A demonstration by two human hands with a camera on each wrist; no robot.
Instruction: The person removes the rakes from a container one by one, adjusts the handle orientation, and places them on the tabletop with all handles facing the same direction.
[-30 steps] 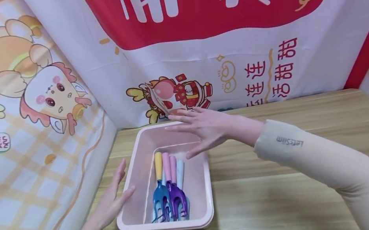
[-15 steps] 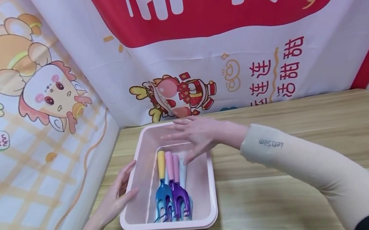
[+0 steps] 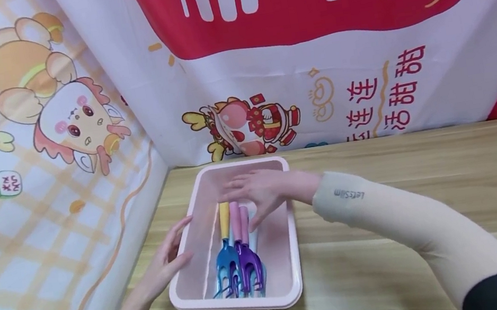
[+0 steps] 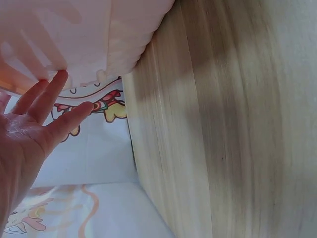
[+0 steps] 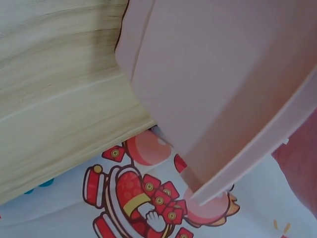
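Note:
A pale pink plastic bin (image 3: 293,244) stands on the table, holding several small garden forks. One fork has a yellow handle (image 3: 225,220) and a blue head; beside it is a purple fork head (image 3: 249,262), with pink handles above. Light blue parts show underneath. My left hand (image 3: 168,261) is at the bin's left side, its thumb over the rim; in the left wrist view, extended fingertips (image 4: 60,77) meet the outer wall. My right hand (image 3: 258,191) reaches into the bin over the handle ends, fingers spread, partly covering them. The right wrist view shows mostly the bin's outer wall (image 5: 198,74).
The wooden table (image 3: 380,199) extends to the right of the bin. Printed cloth (image 3: 301,56) hangs behind, close to the bin's far end. Another patterned cloth wall (image 3: 93,210) rises on the left, near my left forearm.
My right hand has moved left and lower into the bin, closer to the handles. My left hand has come up against the bin's left side. The head view has shifted slightly.

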